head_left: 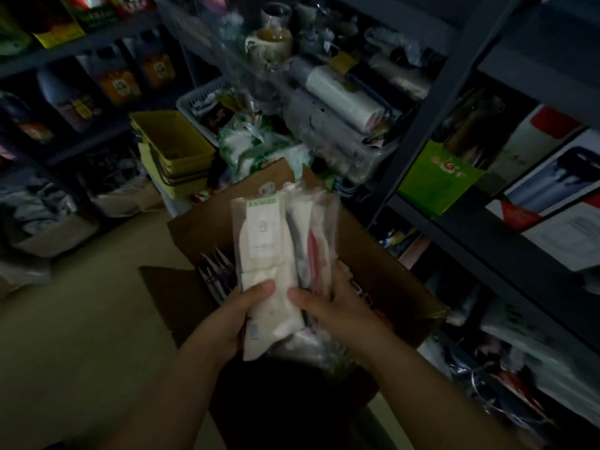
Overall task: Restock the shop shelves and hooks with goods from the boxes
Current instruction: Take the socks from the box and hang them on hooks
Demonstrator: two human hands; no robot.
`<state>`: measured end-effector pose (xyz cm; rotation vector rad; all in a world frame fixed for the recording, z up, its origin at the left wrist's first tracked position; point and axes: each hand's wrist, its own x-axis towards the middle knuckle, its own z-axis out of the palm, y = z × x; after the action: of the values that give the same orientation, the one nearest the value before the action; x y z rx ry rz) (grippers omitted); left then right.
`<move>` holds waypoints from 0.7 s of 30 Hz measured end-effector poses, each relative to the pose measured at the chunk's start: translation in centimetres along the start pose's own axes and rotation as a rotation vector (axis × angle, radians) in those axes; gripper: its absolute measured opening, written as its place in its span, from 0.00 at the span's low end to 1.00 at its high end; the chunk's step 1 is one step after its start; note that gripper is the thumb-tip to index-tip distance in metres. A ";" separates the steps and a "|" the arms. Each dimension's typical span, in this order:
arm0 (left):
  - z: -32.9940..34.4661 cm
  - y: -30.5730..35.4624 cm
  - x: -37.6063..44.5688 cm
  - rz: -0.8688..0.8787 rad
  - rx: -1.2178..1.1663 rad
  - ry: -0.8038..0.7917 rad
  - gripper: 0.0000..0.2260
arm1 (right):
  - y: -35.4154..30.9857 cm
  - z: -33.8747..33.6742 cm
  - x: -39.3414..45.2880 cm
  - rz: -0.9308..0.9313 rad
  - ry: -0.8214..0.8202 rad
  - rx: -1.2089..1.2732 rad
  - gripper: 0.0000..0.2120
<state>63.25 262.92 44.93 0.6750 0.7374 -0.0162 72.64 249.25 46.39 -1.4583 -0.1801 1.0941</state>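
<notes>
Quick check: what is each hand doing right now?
Left hand: grips the cream packet at the front of the bundle.
Right hand: grips the clear packets behind it, over the cardboard box.

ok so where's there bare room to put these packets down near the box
Bare floor left of the cardboard box, running up to the yellow baskets. Crowded: shelves on the right, and the corner heap behind the box. Both hands hold the packets.

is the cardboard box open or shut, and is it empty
Open, not empty. The cardboard box has its flaps spread outward, and packets still stand inside at its left edge. Both hands hold a bundle of packets above it.
</notes>
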 end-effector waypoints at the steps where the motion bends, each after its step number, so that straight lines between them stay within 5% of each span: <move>1: -0.5 0.2 -0.6 0.012 0.008 0.019 0.36 | 0.3 0.7 -0.1 -0.004 -0.014 0.003 0.30; 5: -2.8 -0.2 -2.2 0.032 0.117 0.039 0.47 | 2.5 2.6 -0.1 0.024 0.011 0.021 0.30; 11: -2.8 -2.1 -2.8 0.070 0.161 0.020 0.43 | 5.3 1.9 -1.1 0.017 0.047 0.076 0.38; 15: -2.6 -1.5 -2.7 0.094 0.160 0.014 0.45 | 3.9 2.1 -1.9 0.002 0.050 0.009 0.25; 19: -2.4 -0.2 -2.2 0.096 0.168 0.016 0.35 | 1.5 0.9 -0.9 0.084 0.011 -0.111 0.13; 21: -2.2 0.1 -1.4 0.089 0.181 0.036 0.22 | 1.0 -0.2 0.2 0.122 0.027 -0.157 0.21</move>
<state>60.87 263.92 44.69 0.8826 0.7453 0.0110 72.45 249.03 45.40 -1.6411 -0.1629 1.1793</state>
